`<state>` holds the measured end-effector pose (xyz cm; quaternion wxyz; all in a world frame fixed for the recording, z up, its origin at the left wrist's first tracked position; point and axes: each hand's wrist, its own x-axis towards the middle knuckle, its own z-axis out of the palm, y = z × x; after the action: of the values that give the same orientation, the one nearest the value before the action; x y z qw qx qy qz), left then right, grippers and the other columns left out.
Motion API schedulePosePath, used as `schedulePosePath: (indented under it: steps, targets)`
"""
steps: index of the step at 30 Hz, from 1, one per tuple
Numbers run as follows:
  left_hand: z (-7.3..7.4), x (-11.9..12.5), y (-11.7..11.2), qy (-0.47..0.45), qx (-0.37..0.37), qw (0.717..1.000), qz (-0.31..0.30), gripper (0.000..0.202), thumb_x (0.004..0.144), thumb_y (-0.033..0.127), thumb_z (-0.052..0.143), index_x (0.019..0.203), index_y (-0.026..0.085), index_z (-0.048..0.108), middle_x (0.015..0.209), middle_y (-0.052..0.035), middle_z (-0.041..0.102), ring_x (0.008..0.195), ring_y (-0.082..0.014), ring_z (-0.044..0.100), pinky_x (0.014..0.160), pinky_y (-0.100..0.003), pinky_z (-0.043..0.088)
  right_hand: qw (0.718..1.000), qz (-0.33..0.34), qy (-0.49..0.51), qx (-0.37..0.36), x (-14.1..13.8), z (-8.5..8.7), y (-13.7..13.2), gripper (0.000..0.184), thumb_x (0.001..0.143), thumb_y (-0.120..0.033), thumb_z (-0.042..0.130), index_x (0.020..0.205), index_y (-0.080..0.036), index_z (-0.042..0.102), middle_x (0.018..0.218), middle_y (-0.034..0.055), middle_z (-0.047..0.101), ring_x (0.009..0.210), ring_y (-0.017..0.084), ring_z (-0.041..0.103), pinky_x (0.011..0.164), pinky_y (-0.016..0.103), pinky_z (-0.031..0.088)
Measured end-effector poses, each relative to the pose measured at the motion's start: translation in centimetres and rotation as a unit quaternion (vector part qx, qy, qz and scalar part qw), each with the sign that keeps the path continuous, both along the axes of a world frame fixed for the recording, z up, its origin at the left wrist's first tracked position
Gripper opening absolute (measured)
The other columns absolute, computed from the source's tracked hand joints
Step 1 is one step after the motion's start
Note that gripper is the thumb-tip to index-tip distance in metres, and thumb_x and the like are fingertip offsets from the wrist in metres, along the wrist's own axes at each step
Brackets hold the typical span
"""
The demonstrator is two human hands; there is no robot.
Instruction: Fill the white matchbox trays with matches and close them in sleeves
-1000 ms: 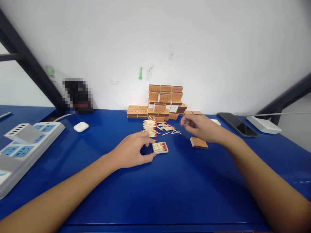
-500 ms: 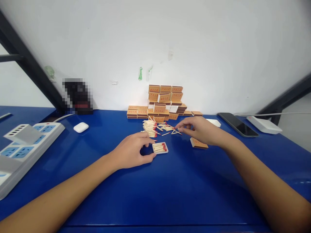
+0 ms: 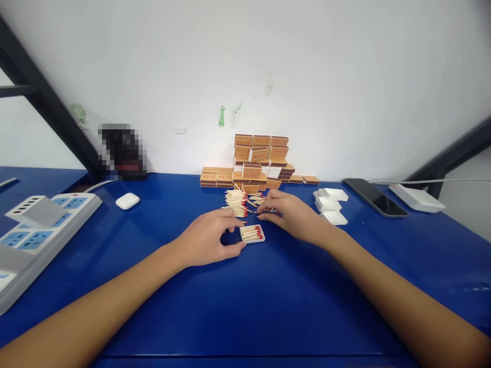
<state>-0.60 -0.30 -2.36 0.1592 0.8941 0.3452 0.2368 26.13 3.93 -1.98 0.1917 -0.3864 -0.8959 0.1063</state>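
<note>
A small white match tray [image 3: 252, 233] with red-tipped matches in it lies on the blue table [image 3: 245, 306]. My left hand [image 3: 209, 237] grips the tray's left end between thumb and curled fingers. A pile of loose matches [image 3: 238, 202] lies just behind the tray. My right hand [image 3: 289, 214] rests at the right edge of that pile. Its fingertips are pinched together on a few scattered matches [image 3: 260, 200] just above the tray.
Stacked orange matchboxes [image 3: 261, 158] stand against the wall behind the pile. Empty white trays [image 3: 330, 204] lie to the right, then a dark phone [image 3: 374, 197] and a white device [image 3: 416, 197]. At the left are a power strip [image 3: 34, 230] and a white earbud case [image 3: 128, 200].
My right hand has moved left from beside the orange sleeve to the loose matches by the tray and closed its fingers there. The white trays are now uncovered. My left hand has stayed put.
</note>
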Motion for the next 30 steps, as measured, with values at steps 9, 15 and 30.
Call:
schedulePosePath:
  steps: [9,15,30]
  targets:
    - [-0.2,0.0,0.2,-0.003,0.000,1.000,-0.009,0.034,0.089,0.035,0.070,0.120,0.021,0.073,0.089,-0.0020,0.064,0.078,-0.0170,0.059,0.070,-0.031,0.049,0.998,-0.009,-0.011,-0.063,0.2,0.0,1.4,0.011,0.099,-0.027,0.063,0.092,-0.021,0.069,0.098,0.0066,0.059,0.090,0.022,0.058,0.081,0.035,0.047]
    - [0.0,0.0,0.2,-0.007,-0.005,1.000,-0.010,0.034,0.089,0.034,0.071,0.121,0.022,0.073,0.085,-0.0007,0.061,0.077,-0.0166,0.058,0.068,-0.030,0.048,0.994,-0.037,-0.033,-0.099,-0.3,1.5,0.6,0.013,0.099,-0.022,0.057,0.087,-0.020,0.062,0.099,0.0078,0.060,0.093,0.023,0.059,0.083,0.036,0.047]
    - [-0.1,0.1,0.2,0.000,-0.006,1.000,0.003,0.035,0.089,0.036,0.071,0.121,0.022,0.074,0.092,-0.0025,0.065,0.080,-0.0170,0.061,0.069,-0.030,0.050,0.997,-0.059,0.036,-0.017,-0.2,2.8,-1.6,0.018,0.102,-0.032,0.055,0.092,-0.021,0.065,0.092,0.0049,0.063,0.080,0.019,0.057,0.072,0.032,0.044]
